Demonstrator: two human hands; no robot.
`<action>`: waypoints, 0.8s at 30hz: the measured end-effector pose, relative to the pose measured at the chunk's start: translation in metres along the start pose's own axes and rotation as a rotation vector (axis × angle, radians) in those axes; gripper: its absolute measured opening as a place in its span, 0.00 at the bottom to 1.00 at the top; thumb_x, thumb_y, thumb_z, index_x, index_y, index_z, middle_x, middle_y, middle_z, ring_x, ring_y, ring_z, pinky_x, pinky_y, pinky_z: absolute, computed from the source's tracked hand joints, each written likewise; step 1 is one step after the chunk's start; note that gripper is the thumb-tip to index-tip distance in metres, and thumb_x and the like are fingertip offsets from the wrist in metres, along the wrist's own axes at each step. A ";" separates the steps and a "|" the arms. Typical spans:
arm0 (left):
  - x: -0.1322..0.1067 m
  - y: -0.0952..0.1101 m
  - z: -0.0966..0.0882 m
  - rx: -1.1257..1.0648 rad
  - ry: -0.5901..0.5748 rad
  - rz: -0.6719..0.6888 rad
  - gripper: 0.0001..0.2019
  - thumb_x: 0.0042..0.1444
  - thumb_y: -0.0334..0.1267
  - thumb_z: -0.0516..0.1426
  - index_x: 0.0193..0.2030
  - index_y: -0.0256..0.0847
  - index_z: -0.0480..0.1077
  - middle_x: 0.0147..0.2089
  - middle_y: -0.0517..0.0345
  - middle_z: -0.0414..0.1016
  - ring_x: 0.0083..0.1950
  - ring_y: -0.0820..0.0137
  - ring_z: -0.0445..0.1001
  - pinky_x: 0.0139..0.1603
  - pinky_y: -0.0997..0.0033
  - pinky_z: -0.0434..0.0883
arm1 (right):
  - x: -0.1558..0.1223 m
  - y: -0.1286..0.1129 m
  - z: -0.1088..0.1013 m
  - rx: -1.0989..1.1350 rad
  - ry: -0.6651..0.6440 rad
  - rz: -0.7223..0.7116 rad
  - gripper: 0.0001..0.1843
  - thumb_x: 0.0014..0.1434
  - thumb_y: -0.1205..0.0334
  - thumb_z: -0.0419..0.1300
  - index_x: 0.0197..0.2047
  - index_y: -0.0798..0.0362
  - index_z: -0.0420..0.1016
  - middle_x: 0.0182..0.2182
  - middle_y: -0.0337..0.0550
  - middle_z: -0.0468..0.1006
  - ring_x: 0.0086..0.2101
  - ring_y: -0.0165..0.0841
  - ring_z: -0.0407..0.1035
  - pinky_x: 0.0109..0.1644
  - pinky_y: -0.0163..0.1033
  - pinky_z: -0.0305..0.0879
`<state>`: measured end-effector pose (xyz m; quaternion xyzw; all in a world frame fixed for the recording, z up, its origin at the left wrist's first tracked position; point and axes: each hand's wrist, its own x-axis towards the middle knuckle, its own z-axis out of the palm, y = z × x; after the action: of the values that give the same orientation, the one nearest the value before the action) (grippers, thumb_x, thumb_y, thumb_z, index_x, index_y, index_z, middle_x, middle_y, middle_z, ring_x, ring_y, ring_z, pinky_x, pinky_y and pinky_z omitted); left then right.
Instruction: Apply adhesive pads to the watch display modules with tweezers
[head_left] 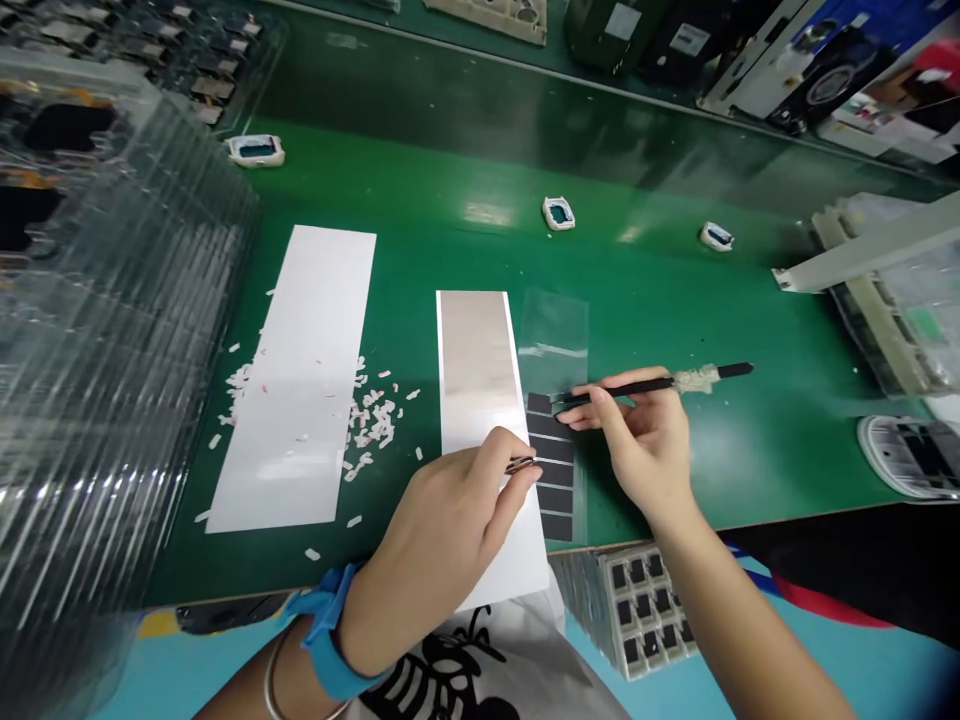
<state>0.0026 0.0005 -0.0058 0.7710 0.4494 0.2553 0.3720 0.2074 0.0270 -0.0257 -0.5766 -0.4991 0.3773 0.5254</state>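
My left hand (450,520), with a blue strap on its wrist, pinches a small dark part (519,465) with a shiny edge between thumb and fingertips; its exact kind is too small to tell. In my right hand (649,435) are black tweezers (637,388) with a wrapped piece near the back end. Their tips reach the top of a column of black rectangular stickers (551,450) on a clear film sheet (555,325). Beneath my left hand lies a white backing sheet (476,400) with a beige area at its far end, overlapping the film's left side.
Left of centre, another white sheet (300,370) lies among small paper scraps (371,420). Tall stacked clear trays (172,250) border the left side. Small white-framed parts (558,213) sit toward the back. A tray of dark pieces (646,605) stands below the table's front edge.
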 end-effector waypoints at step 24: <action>-0.001 -0.003 -0.002 -0.139 0.208 0.019 0.08 0.66 0.35 0.57 0.48 0.41 0.76 0.41 0.58 0.83 0.39 0.70 0.80 0.41 0.73 0.75 | -0.029 -0.042 0.026 0.094 0.180 -0.314 0.08 0.64 0.71 0.61 0.42 0.50 0.67 0.33 0.38 0.78 0.34 0.34 0.80 0.32 0.37 0.82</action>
<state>-0.0004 0.0012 -0.0070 0.7171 0.4593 0.3680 0.3733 0.1690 0.0021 0.0090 -0.4979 -0.5158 0.2606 0.6466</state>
